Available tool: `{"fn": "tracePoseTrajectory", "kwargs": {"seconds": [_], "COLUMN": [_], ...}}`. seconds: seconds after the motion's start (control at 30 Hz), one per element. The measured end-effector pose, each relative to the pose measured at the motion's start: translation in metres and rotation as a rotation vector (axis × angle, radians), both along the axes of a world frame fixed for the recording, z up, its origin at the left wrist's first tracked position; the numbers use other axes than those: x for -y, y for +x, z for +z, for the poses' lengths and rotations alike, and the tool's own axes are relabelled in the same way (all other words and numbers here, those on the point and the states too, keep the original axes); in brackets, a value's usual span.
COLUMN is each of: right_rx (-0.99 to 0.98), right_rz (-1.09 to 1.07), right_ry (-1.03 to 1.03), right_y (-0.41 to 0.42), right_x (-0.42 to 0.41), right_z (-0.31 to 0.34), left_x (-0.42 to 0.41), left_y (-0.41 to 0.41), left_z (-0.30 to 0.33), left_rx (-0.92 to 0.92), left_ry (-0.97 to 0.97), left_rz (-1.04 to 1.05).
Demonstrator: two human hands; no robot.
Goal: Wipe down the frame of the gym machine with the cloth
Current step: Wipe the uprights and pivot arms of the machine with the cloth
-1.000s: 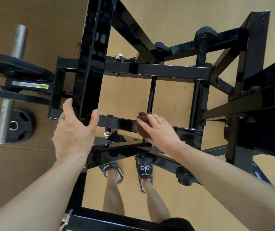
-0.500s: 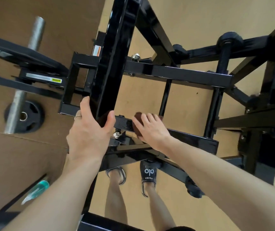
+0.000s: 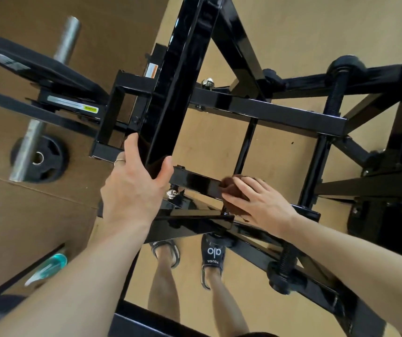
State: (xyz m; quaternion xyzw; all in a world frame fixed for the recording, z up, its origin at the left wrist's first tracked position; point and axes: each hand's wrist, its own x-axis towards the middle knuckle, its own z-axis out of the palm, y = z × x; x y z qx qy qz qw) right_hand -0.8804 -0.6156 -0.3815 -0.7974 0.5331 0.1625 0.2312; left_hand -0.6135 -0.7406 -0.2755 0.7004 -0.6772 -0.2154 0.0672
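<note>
The right hand (image 3: pixel 258 200) presses a dark brown cloth (image 3: pixel 234 188) flat onto a low black crossbar (image 3: pixel 200 182) of the gym machine frame (image 3: pixel 268 110), fingers nearly straight over the wad, so this grip lies spread on the cloth rather than clenched round it. The left hand (image 3: pixel 134 188) is clamped round the lower end of a tall black post (image 3: pixel 183 76), thumb on one side and fingers on the other, steadying the body.

To do this step well, I would keep the palm weight on the cloth and draw it along the bar in long overlapping passes, then roll the wad over the bar's edges and underside, since the glossy paint shows smears. The bolt (image 3: pixel 172 193) just beside the bar could snag the fabric, so ease round it. The bracing hand should stay put while the reach extends.

Readable writing is scarce: the right sandal (image 3: pixel 213 256) shows "alo" with a smaller word under it, seemingly "POUEA". A white and orange warning sticker (image 3: pixel 151 71) on the post and a long label with a yellow end (image 3: pixel 73 106) are too small to read. A teal spray bottle (image 3: pixel 48 268) lies on the floor
</note>
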Motion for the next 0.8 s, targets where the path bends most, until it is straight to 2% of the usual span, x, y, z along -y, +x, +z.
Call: {"fn": "tracePoseTrajectory", "kwargs": {"seconds": [0.2, 0.43, 0.53, 0.8], "right_rx": [0.047, 0.081, 0.087, 0.1], "right_rz": [0.141, 0.143, 0.134, -0.001], "right_ry": [-0.035, -0.113, -0.136, -0.088], "right_y": [0.043, 0.146, 0.133, 0.026], "right_x": [0.048, 0.121, 0.109, 0.017], "right_z": [-0.026, -0.061, -0.057, -0.001], "left_x": [0.001, 0.001, 0.0, 0.001], "left_y": [-0.002, -0.002, -0.002, -0.005], "left_z": [0.003, 0.002, 0.003, 0.007], "left_rx": [0.015, 0.03, 0.029, 0.005], "left_ry": [0.032, 0.018, 0.007, 0.041], "left_rz": [0.005, -0.009, -0.007, 0.018]}}
